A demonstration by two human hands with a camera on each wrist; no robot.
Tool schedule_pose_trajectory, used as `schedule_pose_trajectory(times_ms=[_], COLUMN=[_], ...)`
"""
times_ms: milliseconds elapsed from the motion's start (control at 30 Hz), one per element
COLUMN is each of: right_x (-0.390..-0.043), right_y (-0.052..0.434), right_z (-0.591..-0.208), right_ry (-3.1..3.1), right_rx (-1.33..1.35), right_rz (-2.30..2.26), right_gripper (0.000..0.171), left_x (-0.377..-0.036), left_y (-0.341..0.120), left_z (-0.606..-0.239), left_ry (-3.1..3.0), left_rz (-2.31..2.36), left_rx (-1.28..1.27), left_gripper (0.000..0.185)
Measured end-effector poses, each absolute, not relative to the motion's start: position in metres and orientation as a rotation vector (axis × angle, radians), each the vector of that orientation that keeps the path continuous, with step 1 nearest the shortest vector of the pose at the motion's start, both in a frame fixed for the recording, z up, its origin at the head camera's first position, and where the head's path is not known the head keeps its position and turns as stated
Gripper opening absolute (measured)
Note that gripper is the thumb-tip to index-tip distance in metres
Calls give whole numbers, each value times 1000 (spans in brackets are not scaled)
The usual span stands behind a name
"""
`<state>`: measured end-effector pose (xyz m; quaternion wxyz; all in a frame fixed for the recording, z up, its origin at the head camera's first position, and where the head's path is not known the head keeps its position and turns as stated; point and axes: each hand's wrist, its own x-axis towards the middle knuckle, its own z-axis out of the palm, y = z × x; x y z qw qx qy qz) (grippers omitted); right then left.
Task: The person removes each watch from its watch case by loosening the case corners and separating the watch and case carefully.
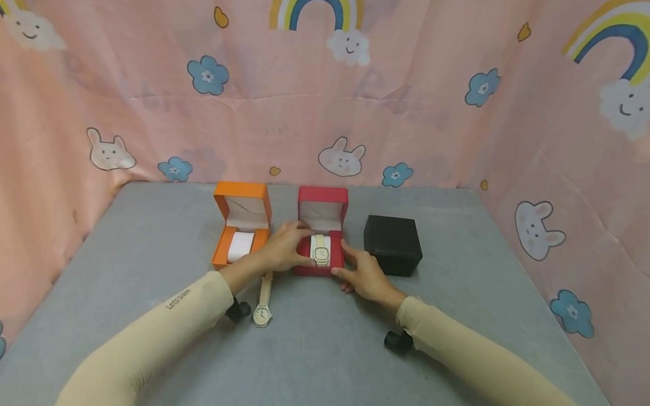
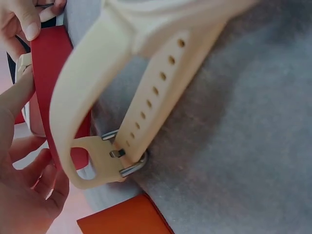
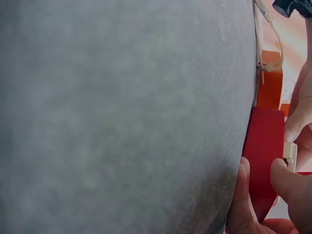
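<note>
On the grey felt-covered counter [image 1: 332, 360] stands an open red square watch box [image 1: 323, 238] with its lid upright. Inside it, on a white cushion, sits a cream-strapped watch with a gold square case [image 1: 321, 250]. Both hands are at this box. The left hand [image 1: 284, 248] lies on the box's left side, with its fingers curled over the front corner and the thumb near the watch — it holds the box at that edge. The right hand [image 1: 363, 274] is at the box's right front corner; in the right wrist view its thumb and fingers [image 3: 287, 183] press on the red wall, so it also grips the box.

Just left of the red box stands an open orange square watch box [image 1: 242, 231], which holds only a white cushion. In front of it, partly under the left forearm, a second cream-strapped watch with a round dial [image 1: 262, 305] lies flat on the counter. The left wrist view shows its strap and metal buckle [image 2: 127, 161] close up. To the right of the red box — near it, not touching — sits a closed black square box [image 1: 393, 244]. A pink cartoon-printed cloth [image 1: 407, 90] hangs behind.
</note>
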<state>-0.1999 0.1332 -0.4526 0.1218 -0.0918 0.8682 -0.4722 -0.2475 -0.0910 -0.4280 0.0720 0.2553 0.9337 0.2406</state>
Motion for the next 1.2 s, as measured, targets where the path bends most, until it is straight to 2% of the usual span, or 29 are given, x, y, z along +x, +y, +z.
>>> schedule_pose_trajectory(times_ms=[300,633,900,1200], right_x=[-199,-199,-198,-199], right_y=[135,135,134,135], right_z=[-451,-452,-454,-457], right_ry=[2547,2551,2564,2570], right_rx=[-318,-305,-289,-312], right_rz=[-1377,-1401,-1398,-1399], right_gripper=[80,79,80,79], left_x=[-240,-249,-248,-245], left_y=[-89,-90,-91,-91], left_z=[-430,-431,-433,-431], left_ry=[2912,2837,2868,2974], left_rz=[673,868,846,682], left_rx=[809,853,880,1098], left_gripper=[75,74,73,75])
